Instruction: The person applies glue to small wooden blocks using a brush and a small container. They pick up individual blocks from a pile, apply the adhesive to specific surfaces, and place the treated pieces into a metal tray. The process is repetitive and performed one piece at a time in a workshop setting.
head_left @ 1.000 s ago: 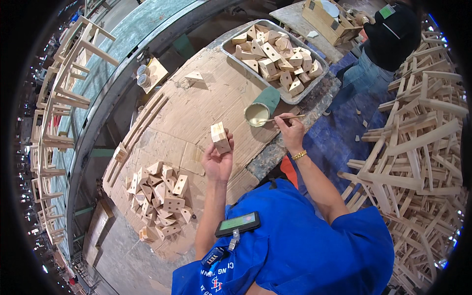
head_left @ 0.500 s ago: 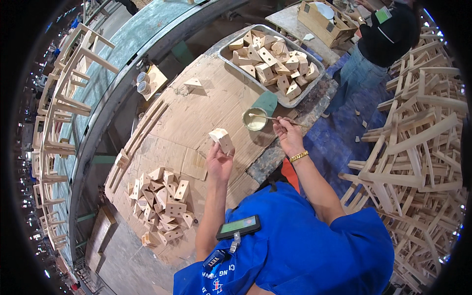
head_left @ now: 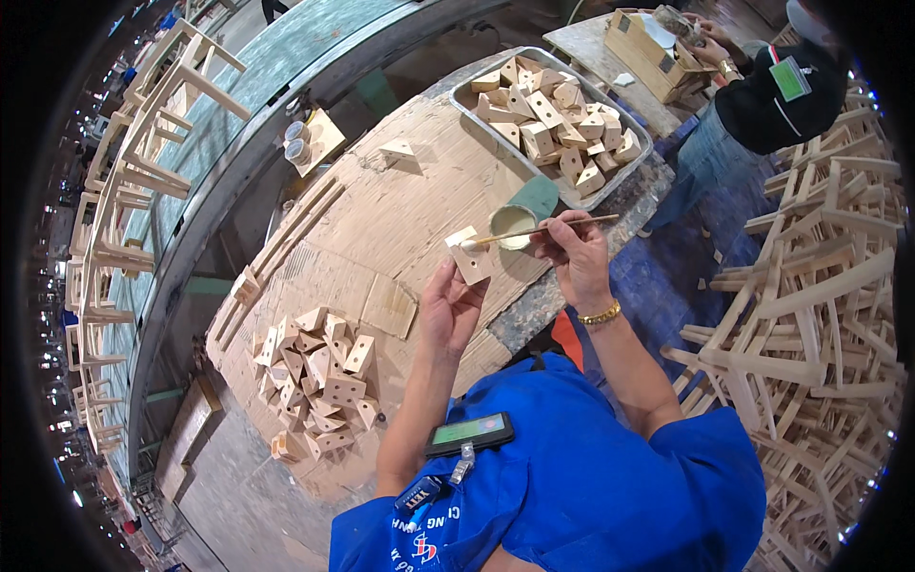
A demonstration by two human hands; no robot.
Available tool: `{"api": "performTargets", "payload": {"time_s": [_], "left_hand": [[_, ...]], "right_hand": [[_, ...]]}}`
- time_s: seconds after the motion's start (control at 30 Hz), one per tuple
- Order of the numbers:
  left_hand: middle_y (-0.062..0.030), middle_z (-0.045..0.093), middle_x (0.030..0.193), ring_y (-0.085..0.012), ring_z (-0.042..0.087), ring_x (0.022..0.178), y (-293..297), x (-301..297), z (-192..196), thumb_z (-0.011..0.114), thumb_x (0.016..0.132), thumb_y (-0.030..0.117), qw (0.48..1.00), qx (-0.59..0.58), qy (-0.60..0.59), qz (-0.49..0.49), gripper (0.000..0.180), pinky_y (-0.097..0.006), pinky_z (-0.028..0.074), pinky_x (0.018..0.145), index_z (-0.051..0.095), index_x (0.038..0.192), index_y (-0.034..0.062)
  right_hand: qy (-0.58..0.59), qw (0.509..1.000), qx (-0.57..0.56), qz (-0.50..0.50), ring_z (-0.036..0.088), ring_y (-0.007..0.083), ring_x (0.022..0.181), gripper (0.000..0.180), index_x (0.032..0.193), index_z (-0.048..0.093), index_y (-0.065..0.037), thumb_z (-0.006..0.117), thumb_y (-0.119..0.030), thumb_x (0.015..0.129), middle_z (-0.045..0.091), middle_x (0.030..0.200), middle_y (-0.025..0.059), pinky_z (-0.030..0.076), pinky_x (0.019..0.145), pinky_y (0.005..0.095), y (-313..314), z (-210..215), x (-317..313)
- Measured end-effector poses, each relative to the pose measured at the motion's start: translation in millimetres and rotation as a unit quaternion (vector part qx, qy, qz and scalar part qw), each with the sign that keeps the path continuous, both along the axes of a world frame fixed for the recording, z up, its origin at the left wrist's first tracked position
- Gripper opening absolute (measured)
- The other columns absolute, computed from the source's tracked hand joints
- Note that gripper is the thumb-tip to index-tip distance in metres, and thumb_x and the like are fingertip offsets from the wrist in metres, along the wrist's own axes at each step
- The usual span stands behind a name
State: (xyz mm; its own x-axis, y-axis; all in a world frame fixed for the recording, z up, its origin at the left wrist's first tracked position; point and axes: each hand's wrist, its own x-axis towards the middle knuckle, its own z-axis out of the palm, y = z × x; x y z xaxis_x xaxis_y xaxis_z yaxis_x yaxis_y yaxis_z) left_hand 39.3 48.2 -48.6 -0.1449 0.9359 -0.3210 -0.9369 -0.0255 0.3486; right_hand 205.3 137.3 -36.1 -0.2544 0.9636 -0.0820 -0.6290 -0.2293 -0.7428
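My left hand (head_left: 448,307) holds a small wooden corner block (head_left: 470,255) with drilled holes, raised above the cardboard-covered table (head_left: 381,219). My right hand (head_left: 575,253) grips a thin wooden brush stick (head_left: 534,232), and the stick's tip touches the top of the block. Just behind the block stands a green cup of pale glue (head_left: 519,221). A heap of similar blocks (head_left: 319,377) lies on the table to my left. A grey tray (head_left: 637,164) at the far edge is full of several more blocks.
A lone block (head_left: 396,150) and two round tins (head_left: 297,143) sit at the table's far left. Stacked wooden frames (head_left: 820,315) crowd the right side, and chair frames (head_left: 143,162) line the left. Another person (head_left: 762,95) works at a box beyond the tray.
My right hand has drawn the stick out of the glue cup and brought its tip to the block. My left hand has lifted the block up and to the right, toward the cup.
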Motion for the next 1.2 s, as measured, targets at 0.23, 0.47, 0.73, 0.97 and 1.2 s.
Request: {"api": "performTargets", "payload": {"time_s": [0.23, 0.47, 0.73, 0.97, 1.2], "left_hand": [[-0.0221, 0.050, 0.121, -0.0264, 0.054, 0.106, -0.4, -2.0, 10.5, 0.044, 0.094, 0.022, 1.000, 0.000, 0.001, 0.009, 0.043, -0.035, 0.048, 0.091, 0.037, 0.126, -0.0055], [-0.0178, 0.053, 0.119, -0.0244, 0.053, 0.108, -2.2, -4.2, 10.8, 0.045, 0.093, 0.021, 1.000, -0.010, 0.017, 0.005, 0.040, -0.036, 0.046, 0.093, 0.040, 0.124, -0.0030], [-0.0237, 0.046, 0.125, -0.0278, 0.050, 0.113, -2.9, -5.7, 12.9, 0.044, 0.094, 0.022, 1.000, -0.007, 0.015, 0.010, 0.045, -0.036, 0.046, 0.094, 0.034, 0.129, -0.0047], [-0.0191, 0.051, 0.119, -0.0257, 0.053, 0.108, 3.4, -13.3, 2.3, 0.052, 0.088, 0.010, 0.998, -0.017, 0.042, 0.043, 0.043, -0.035, 0.047, 0.092, 0.037, 0.126, -0.0030], [-0.0110, 0.059, 0.100, -0.0160, 0.057, 0.089, 66.3, -107.7, -70.8, 0.068, 0.069, 0.002, 0.871, -0.115, 0.474, 0.062, 0.043, -0.026, 0.047, 0.080, 0.052, 0.109, -0.0004]], "right_hand": [[0.040, 0.997, 0.042, 0.059, 0.066, 0.0226, 0.080, 0.008, 0.092, 0.055, -0.003, 0.058, -0.002, 0.085, 0.065, 0.088, 0.0112, 0.057, 0.062, 0.0278, 3.6, -7.5, 4.7], [0.038, 0.996, 0.048, 0.058, 0.067, 0.0228, 0.079, 0.008, 0.092, 0.055, -0.002, 0.058, -0.001, 0.084, 0.065, 0.088, 0.0123, 0.057, 0.064, 0.0289, 4.7, 0.0, 3.5], [0.030, 0.996, 0.027, 0.079, 0.066, 0.0213, 0.073, 0.005, 0.090, 0.055, -0.003, 0.057, -0.003, 0.085, 0.065, 0.085, 0.0120, 0.057, 0.061, 0.0280, 2.9, -1.3, 5.1], [0.003, 0.996, -0.061, 0.068, 0.066, 0.0188, 0.067, 0.003, 0.086, 0.056, -0.005, 0.058, -0.007, 0.086, 0.064, 0.077, 0.0092, 0.055, 0.054, 0.0265, 1.3, -8.7, 4.9], [-0.048, 0.993, -0.110, 0.000, 0.064, 0.0162, 0.064, 0.005, 0.083, 0.057, -0.008, 0.060, -0.011, 0.085, 0.064, 0.076, 0.0059, 0.050, 0.050, 0.0243, 2.5, -23.0, 12.2]]}}
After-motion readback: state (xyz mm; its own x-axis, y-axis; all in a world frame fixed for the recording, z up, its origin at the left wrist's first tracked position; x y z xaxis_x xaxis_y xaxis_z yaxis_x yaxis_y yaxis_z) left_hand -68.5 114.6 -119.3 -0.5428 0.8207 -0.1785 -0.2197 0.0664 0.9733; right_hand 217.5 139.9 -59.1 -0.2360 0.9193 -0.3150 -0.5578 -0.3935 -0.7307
